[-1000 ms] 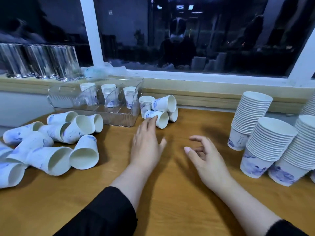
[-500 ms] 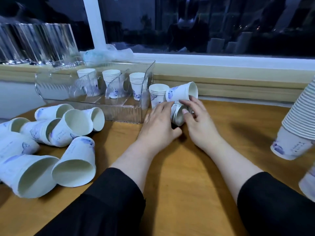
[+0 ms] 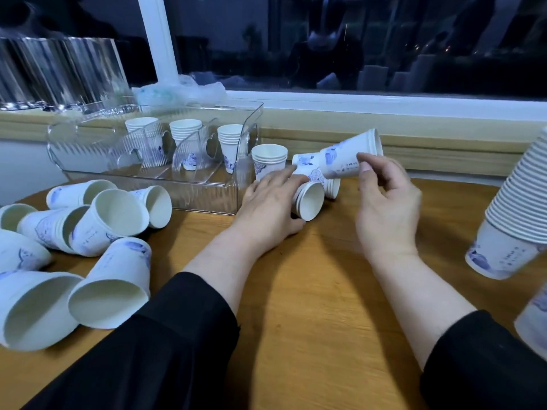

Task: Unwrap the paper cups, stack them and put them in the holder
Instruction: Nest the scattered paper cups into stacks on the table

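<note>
Wooden table (image 3: 310, 306) carries everything I see. I take the clear holder (image 3: 207, 196) as my landmark. It stands at the far edge, under the window, and three of its slots each have a short stack of cups (image 3: 185, 131) standing upright.

Just right of the holder, one short stack (image 3: 268, 158) stands upright on the table. Next to it, my left hand (image 3: 270, 205) rests with nearly straight fingers on a lying stack (image 3: 309, 199), its mouth turned toward me; the grip is not closed around it. A little further right and raised above the table, my right hand (image 3: 384, 202) pinches a tilted stack (image 3: 349, 156) between thumb and curled fingers, mouth pointing right.

Left of the holder, many loose cups (image 3: 112, 217) lie on their sides. Far right of it, a tall stack (image 3: 515, 220) leans at the edge of view.
</note>
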{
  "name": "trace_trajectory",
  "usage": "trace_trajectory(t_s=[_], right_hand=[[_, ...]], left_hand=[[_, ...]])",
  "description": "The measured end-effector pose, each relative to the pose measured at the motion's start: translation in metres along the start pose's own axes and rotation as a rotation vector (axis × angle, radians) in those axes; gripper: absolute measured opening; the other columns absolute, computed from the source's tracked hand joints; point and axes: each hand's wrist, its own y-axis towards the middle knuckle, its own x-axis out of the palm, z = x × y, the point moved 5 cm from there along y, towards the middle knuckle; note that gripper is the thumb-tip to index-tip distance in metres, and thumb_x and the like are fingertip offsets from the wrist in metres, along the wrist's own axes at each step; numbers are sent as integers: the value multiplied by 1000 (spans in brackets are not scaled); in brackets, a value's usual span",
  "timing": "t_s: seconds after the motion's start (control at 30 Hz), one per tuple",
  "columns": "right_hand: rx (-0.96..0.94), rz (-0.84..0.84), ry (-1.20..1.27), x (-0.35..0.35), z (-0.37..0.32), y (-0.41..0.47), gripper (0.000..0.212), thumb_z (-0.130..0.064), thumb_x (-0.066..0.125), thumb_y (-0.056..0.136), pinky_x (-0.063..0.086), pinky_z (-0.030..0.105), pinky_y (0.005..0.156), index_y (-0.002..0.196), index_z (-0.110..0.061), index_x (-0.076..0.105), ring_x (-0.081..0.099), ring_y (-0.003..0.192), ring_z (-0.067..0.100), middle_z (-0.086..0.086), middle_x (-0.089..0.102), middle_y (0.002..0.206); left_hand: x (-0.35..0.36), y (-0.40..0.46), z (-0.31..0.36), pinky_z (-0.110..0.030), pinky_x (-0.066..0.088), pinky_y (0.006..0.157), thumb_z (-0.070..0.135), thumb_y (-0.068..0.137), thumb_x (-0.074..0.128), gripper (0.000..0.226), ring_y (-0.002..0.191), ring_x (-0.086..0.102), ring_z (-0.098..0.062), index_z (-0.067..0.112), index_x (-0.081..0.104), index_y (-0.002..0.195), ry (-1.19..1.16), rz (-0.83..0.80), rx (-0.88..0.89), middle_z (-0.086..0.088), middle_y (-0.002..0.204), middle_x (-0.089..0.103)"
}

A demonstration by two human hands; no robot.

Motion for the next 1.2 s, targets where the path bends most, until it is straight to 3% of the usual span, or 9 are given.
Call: trace_trajectory(t_s=[0.13, 0.27, 0.4, 0.6, 0.77, 0.93, 1.03, 1.1, 1.2], right_hand=[[49, 81, 45, -13, 4, 0, 17, -12, 58, 95, 47, 30, 75, 101, -27, 60, 56, 77, 7, -7, 63, 90], [106, 79, 52, -13, 7, 0, 30, -23, 57, 94, 52, 45, 77, 120, -38, 54, 58, 82, 15, -9, 62, 93], [80, 54, 13, -10, 3, -2, 21, -25, 54, 97, 55, 52, 81, 110, -38, 61, 61, 85, 12, -11, 67, 94], [6, -123, -24, 4, -7, -8, 28, -26, 50, 99, 53, 48, 91, 122, -32, 64, 58, 94, 14, -2, 67, 109], [-164, -237, -38, 16, -29, -14, 29, -10, 52, 100, 45, 21, 98, 125, -16, 65, 57, 109, 1, -11, 63, 114], [-252, -566, -62, 42, -34, -32, 36, -15, 46, 99, 33, 2, 94, 131, -9, 62, 53, 109, -4, 5, 59, 118], [-191, -335, -74, 31, -22, -20, 28, -15, 46, 101, 33, 5, 95, 119, -13, 67, 48, 108, -14, 3, 55, 119], [-69, -206, -171, 21, -2, -8, 19, -13, 49, 100, 39, 13, 91, 111, -18, 64, 52, 98, -4, 4, 55, 117], [175, -303, -333, 24, 37, 0, 21, -18, 54, 98, 40, 28, 96, 118, -22, 60, 55, 99, 19, 4, 50, 125]], left_hand=[[0, 1, 2, -45, 27, 108, 49, 72, 81, 87, 135, 36, -22, 35, 40, 147, 48, -15, -7, 4, 142, 44], [-1, 0, 0, -44, 30, 105, 58, 71, 79, 79, 129, 42, -22, 34, 49, 140, 65, 2, -35, 3, 131, 46], [-11, -7, 1, -43, 42, 98, 55, 72, 79, 69, 117, 56, -22, 25, 52, 128, -100, 127, -80, 3, 121, 62], [-17, -26, -1, -19, 36, 97, 35, 76, 84, 73, 124, 51, -16, 18, 49, 139, -311, 190, -95, 0, 133, 58], [-24, -40, -1, 2, 25, 91, 27, 75, 85, 73, 122, 48, -10, 16, 50, 139, -365, 201, -134, 1, 132, 57], [-32, -54, 1, -6, 40, 85, 23, 80, 81, 57, 108, 58, -4, 18, 51, 128, -548, 261, -224, 7, 119, 63], [-34, -58, -6, -10, 43, 89, 27, 82, 80, 57, 110, 58, -3, 21, 46, 127, -677, 286, -319, 11, 121, 62], [-31, -56, -10, -21, 46, 96, 28, 82, 81, 61, 114, 58, -5, 23, 44, 130, -741, 276, -362, 11, 125, 63], [-26, -51, -11, -22, 47, 97, 24, 80, 82, 63, 112, 59, -5, 23, 43, 129, -781, 275, -391, 9, 124, 63]])
